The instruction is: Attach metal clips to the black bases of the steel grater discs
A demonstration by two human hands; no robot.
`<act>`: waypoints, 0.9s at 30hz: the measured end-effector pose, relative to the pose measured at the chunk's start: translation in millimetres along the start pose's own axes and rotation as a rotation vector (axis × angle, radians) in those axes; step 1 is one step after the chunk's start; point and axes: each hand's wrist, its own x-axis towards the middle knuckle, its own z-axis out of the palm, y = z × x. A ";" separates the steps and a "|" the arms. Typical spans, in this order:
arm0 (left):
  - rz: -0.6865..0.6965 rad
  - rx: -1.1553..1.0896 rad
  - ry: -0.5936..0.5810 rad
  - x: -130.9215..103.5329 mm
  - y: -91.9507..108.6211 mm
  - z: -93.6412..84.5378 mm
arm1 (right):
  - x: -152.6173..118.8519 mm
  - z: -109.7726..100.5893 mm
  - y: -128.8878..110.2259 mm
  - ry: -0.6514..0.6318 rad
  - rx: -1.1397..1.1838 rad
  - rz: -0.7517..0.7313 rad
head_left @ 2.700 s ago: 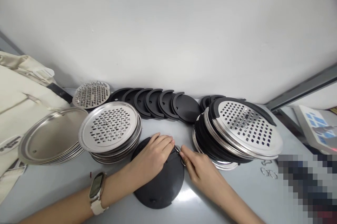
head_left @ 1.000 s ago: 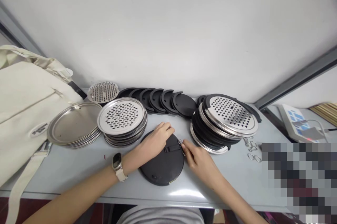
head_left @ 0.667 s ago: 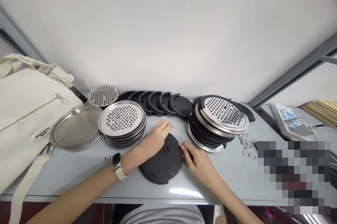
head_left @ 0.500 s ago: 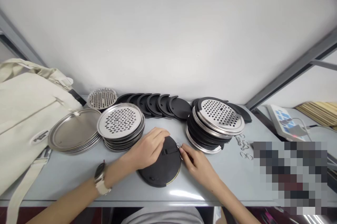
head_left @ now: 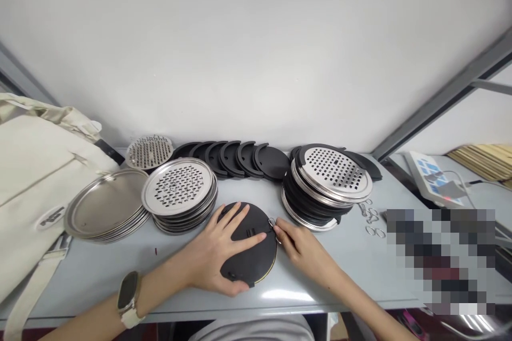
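Observation:
In front of me a round black disc (head_left: 248,263) lies on the table, with a thin yellowish line along its lower right edge. My left hand (head_left: 218,250) rests on its left side, fingers spread over the top and thumb by the near rim. At the right edge my right hand (head_left: 298,242) is closed in a pinch on a small metal ring (head_left: 272,222); the fingers partly hide it. Left of the disc stands a stack of round grater plates (head_left: 178,186). To the right is a taller stack of grater plates and black discs (head_left: 334,173).
Plain steel plates (head_left: 108,202) are stacked at the left beside a cream bag (head_left: 44,165). Another grater plate (head_left: 149,151) and a row of black lids (head_left: 272,164) lie along the wall. Loose metal rings (head_left: 371,230) are scattered at the right, near a blurred-out patch.
My left hand has moved left and opened, going from bent fingers over the disc's top to spread fingers lying on it. My right hand keeps its pinch at the edge.

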 end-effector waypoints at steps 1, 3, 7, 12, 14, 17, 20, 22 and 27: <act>-0.003 -0.002 0.003 0.1 0.2 0.0 | 0.2 -0.2 0.7 -0.014 -0.002 0.005; -0.004 -0.008 0.009 -0.1 -0.3 0.6 | -0.1 -0.6 1.8 -0.038 0.002 0.014; -0.006 -0.014 0.013 -0.7 -2.3 2.9 | -1.0 -2.4 2.6 -0.078 0.013 0.031; -0.014 -0.013 -0.019 -0.3 -2.9 4.6 | 1.6 -5.9 0.8 -0.135 0.017 0.052; -0.019 -0.015 -0.023 0.0 -3.0 5.1 | 2.7 -7.1 0.4 -0.147 0.013 0.058; -0.018 -0.022 -0.019 0.2 -3.2 5.4 | 3.1 -8.7 0.6 -0.166 -0.001 0.059; -0.014 -0.025 -0.009 0.3 -3.1 5.2 | 3.1 -10.4 1.3 -0.186 -0.015 0.052; -0.016 -0.028 -0.003 0.0 -2.7 5.2 | 3.7 -11.7 1.9 -0.202 -0.016 0.042; -0.024 -0.022 -0.004 -1.1 -2.0 5.9 | 8.2 -16.0 4.2 -0.230 0.003 0.012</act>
